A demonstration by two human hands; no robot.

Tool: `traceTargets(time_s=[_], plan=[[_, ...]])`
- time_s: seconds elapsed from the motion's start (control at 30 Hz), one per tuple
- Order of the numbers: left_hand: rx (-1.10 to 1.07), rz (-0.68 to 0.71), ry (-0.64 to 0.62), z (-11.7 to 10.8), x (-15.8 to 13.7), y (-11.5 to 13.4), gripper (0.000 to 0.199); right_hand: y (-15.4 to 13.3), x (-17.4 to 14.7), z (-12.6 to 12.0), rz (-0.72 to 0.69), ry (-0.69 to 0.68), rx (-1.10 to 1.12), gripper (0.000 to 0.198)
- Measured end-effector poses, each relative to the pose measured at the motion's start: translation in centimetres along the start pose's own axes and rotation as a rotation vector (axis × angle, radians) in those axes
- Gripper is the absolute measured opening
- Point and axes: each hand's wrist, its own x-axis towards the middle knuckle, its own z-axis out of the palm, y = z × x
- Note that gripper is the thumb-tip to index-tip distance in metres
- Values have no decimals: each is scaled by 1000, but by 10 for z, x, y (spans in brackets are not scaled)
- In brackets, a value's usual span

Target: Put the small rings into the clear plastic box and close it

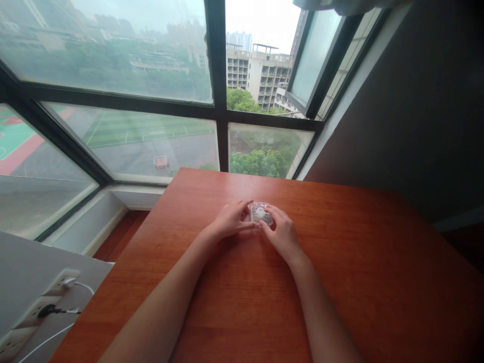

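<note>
Progress seems early: a small clear plastic box [260, 213] is held on the wooden desk [359, 262], near its far edge, grasped between the left hand [231, 220] and the right hand [282, 233]. The lid appears closed, though this cannot be told surely.

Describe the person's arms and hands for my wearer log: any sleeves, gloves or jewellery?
Both forearms are bare right to the bottom edge of the picture, with no sleeves showing. The left hand and right hand wear no gloves; no watch, bracelet or ring is visible.
</note>
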Motion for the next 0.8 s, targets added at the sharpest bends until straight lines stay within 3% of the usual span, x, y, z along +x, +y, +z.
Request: traceTargets(time_s=[0.33, 0.8], plan=[[-8, 3, 2, 2, 2, -4, 71, 5, -2, 6, 111, -6, -22, 41], [116, 35, 20, 3, 1, 0, 73, 11, -3, 2, -13, -91, -20, 37]])
